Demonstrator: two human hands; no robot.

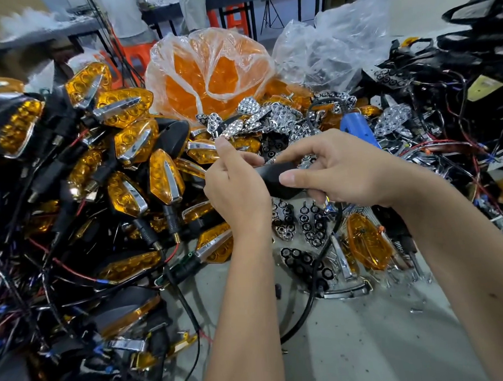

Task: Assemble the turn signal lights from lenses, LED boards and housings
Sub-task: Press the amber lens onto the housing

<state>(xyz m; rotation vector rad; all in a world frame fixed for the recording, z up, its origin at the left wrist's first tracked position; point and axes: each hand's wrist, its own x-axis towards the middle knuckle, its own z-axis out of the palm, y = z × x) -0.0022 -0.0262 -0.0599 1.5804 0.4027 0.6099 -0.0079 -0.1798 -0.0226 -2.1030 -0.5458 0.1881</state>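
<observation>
Both my hands are up in the middle of the view, working on 1 black housing (275, 176). My left hand (235, 188) wraps its fingers round the left end of it, index finger raised toward the far side. My right hand (333, 171) grips the right end, thumb laid flat along the near face, fingers curled over the top. A bit of chrome shows between my 2 hands at the top edge of the housing; I can't tell what part it is.

Just below my hands, on the bench (369, 344), chrome reflector inserts (300, 225) lie face up, and a loose amber lens (368, 244) sits near right of them. A black cable (313, 289) runs down across the bench from under my right hand.

To the left there's a big heap of finished turn signal lights (132, 155), amber lenses with chrome trim, black stems and a tangle of red and black wires. Beyond my hands, more chrome inserts (258, 117) are piled up, and behind them a clear plastic bag of amber lenses (209, 73). A blue tool (354, 126) pokes out just far right of my hands. Further right, a crumpled clear bag (333, 46) and a mound of black wired parts (450, 107).
</observation>
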